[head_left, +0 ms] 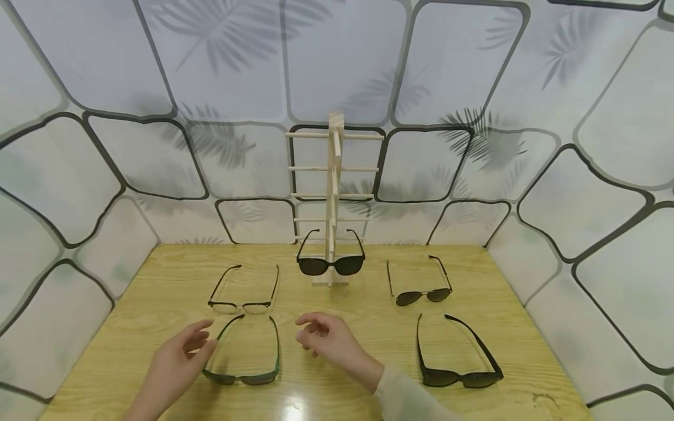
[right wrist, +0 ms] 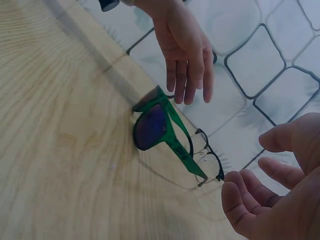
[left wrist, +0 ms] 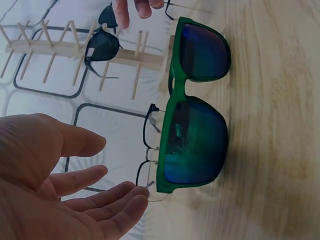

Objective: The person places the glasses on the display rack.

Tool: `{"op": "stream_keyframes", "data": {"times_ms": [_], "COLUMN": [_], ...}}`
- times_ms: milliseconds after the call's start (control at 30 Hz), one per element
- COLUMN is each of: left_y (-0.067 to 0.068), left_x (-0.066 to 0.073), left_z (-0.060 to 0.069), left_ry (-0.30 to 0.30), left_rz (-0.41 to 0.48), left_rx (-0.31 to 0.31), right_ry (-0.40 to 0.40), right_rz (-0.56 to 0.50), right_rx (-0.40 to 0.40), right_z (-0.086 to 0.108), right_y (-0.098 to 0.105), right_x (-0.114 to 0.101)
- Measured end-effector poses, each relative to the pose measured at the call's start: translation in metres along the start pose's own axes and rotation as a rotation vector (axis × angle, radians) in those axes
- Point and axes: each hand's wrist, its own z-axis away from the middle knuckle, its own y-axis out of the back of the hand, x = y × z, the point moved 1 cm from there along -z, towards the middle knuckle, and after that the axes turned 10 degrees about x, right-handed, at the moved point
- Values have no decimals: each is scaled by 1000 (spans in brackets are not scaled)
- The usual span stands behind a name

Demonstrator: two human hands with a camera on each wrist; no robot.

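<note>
Both the left hand [head_left: 176,363] and right hand [head_left: 337,344] have loosely bent, parted fingers holding nothing. Green-framed sunglasses [head_left: 258,379] lie between them, lower left of centre in the head view, just beside the left hand. Clear glasses [head_left: 258,304] lie behind; black sunglasses [head_left: 347,266] hang mid-frame on a wooden rack [head_left: 336,175].

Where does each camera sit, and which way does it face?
On the head: faces forward and down at the table and wooden rack; shows left hand, right hand, right sleeve.
On the left wrist: faces past the left hand to the green sunglasses; right fingers at top.
On the right wrist: faces past the right hand to the green sunglasses; left hand at top.
Both wrist views share the green sunglasses and clear glasses.
</note>
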Motion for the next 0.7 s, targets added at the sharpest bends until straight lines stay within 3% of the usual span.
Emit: {"op": "stream_keyframes", "data": {"times_ms": [133, 200, 700], "left_y": [-2, -3, -9], "left_x": [-6, -10, -25], "left_z": [0, 2, 4], "left_ry": [79, 87, 129], "left_rz": [2, 0, -15], "left_rx": [-82, -108, -171], "right_ry": [-4, -15, -23], "right_rz": [-1, -8, -24], "right_rx": [-26, -33, -66], "right_z": [3, 4, 11], "right_y": [-6, -9, -29], "right_x": [5, 7, 17]}}
